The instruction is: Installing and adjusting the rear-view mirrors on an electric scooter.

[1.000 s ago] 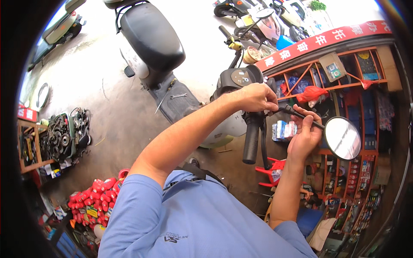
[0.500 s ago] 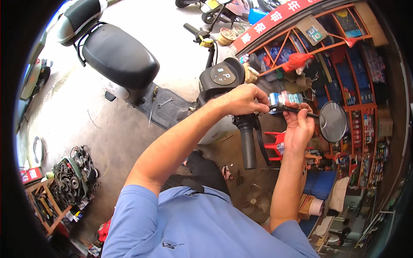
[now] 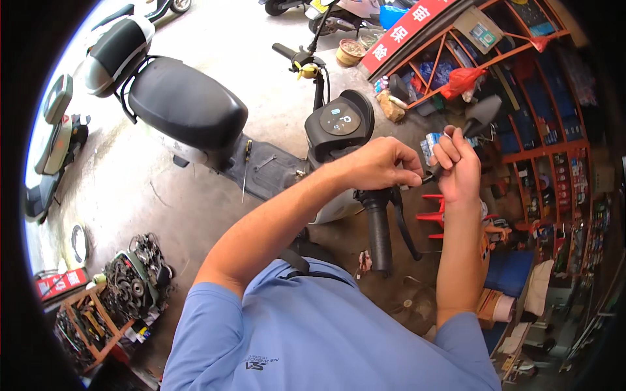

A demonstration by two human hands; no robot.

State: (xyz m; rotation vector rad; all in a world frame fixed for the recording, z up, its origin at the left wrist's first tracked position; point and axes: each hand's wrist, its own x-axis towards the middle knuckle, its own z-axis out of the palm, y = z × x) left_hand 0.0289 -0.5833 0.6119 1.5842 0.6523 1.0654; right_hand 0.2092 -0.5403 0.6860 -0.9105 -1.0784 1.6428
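My right hand is closed around the thin black stem of a round rear-view mirror, whose dark back shows above the fingers. At the stem's lower end my left hand pinches with thumb and forefinger, just above the handlebar; what lies between those fingertips is hidden. Below the hands are the scooter's black handlebar grip and brake lever. Left of them is the scooter's dashboard, its display lit. The black seat lies farther left.
On the footboard lie a screwdriver and a wrench. An orange shelf rack with goods stands at right, a red stool near it. A tool crate and a heap of parts sit at lower left.
The mirror has turned and swung upward, so its back shows instead of its glass. My right hand has changed its grip on the stem, and the left stays by its lower end.
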